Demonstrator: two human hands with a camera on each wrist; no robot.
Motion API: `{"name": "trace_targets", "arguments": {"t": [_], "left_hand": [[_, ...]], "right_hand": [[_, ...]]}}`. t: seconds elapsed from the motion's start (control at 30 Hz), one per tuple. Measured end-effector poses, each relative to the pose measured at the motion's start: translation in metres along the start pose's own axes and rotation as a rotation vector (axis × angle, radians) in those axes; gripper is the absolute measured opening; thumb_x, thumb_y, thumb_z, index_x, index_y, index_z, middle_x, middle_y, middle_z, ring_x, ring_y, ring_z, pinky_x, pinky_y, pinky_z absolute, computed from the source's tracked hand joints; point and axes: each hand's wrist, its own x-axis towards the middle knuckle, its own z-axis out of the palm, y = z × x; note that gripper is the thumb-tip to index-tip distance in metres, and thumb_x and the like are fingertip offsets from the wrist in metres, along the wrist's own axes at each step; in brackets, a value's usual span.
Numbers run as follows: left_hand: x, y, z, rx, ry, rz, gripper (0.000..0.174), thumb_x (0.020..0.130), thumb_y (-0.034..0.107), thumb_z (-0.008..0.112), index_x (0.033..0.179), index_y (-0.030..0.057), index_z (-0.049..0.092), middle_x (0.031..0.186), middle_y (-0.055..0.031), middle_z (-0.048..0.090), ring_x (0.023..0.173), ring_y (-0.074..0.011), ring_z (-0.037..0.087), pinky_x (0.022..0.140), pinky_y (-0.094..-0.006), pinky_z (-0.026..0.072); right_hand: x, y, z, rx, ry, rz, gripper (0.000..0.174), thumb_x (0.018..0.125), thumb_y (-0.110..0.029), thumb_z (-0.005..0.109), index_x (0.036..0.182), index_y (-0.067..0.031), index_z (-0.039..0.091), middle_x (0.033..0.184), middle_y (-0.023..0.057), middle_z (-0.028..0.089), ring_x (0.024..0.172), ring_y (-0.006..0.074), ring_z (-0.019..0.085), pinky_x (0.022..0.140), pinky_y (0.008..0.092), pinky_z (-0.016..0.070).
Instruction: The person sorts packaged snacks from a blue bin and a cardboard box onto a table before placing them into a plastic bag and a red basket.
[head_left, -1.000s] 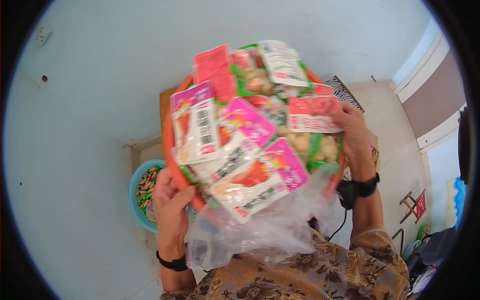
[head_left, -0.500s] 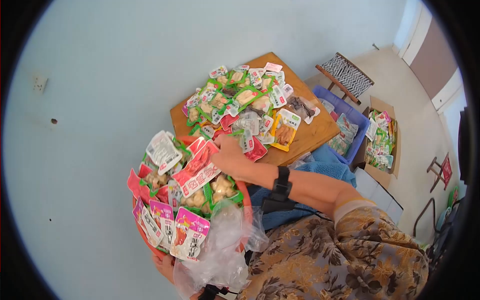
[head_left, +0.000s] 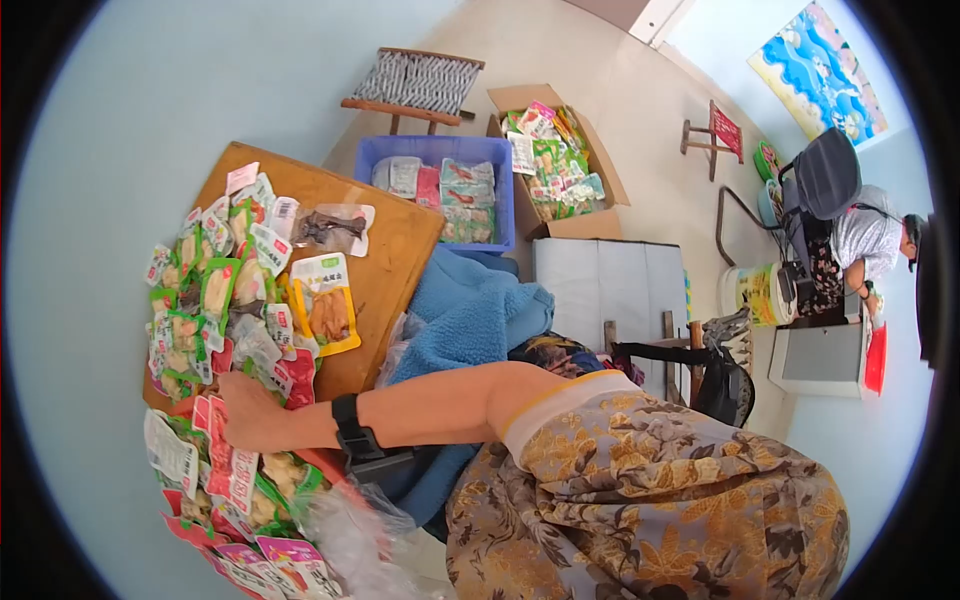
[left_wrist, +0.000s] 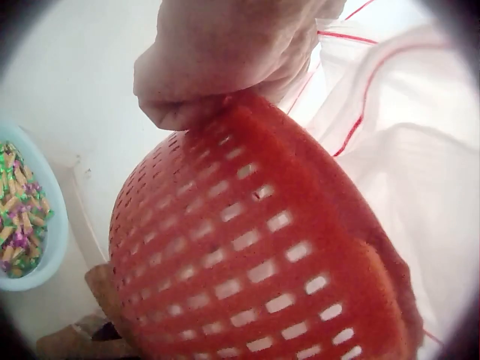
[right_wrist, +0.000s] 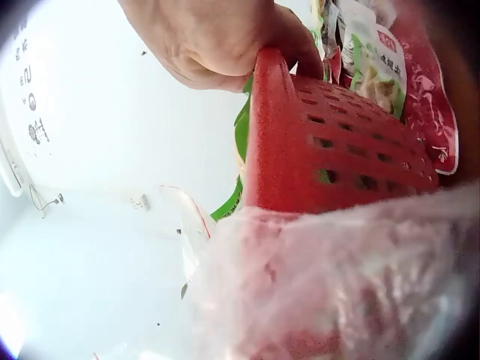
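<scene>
Basket: the red basket is held by its rim between both hands, directly beside the counter. From the right hand, it extends away from the counter; from the left hand, its perforated wall curves outward and down. The right hand is the nearer to the counter, at the rim's counter side. The rim is broad and rounded; a long axis cannot be established, as the far part is cut off. Contact between basket and counter cannot be confirmed.

Fingers: both sets are curled over the rim and gripping it. The right fingertips are partly concealed; a red packet lies against that hand, and whether it is pinched too cannot be determined.

Load: packets are heaped above rim level. A clear bag hangs against the basket's outside. In my judgement, tilting risks spilling the top layer.

Surface: wooden, with a dense pile of packets on the part near the basket and bare wood beyond.

Room: a blue crate, carton and woven stool stand past the counter. A blue basin of wrapped pieces is below the left side. Another person is well apart.
</scene>
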Motion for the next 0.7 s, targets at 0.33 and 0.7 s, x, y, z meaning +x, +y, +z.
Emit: {"name": "trace_targets", "arguments": {"t": [0.33, 0.7], "left_hand": [[0.071, -0.004, 0.024, -0.033, -0.109, -0.126, 0.043, 0.093, 0.019, 0.049, 0.129, -0.0032, 0.051, 0.123, -0.0177, 0.061, 0.102, -0.0239, 0.063, 0.09, -0.0326, 0.0513], [0.087, 0.056, -0.077, -0.09, 0.061, -0.013, 0.047, 0.096, 0.024, 0.047, 0.134, -0.0031, 0.049, 0.128, -0.0193, 0.06, 0.107, -0.0264, 0.063, 0.093, -0.0344, 0.0514]], "right_hand": [[0.061, 0.013, -0.011, 0.093, 0.073, 0.03, 0.028, 0.079, 0.001, 0.056, 0.105, 0.0087, 0.047, 0.115, 0.032, 0.049, 0.115, 0.0459, 0.049, 0.096, 0.0489, 0.0415], [0.062, 0.026, -0.006, 0.034, 0.123, -0.099, 0.036, 0.084, 0.0, 0.052, 0.119, 0.0059, 0.046, 0.12, 0.0288, 0.051, 0.12, 0.0432, 0.049, 0.104, 0.0462, 0.0393]]}}
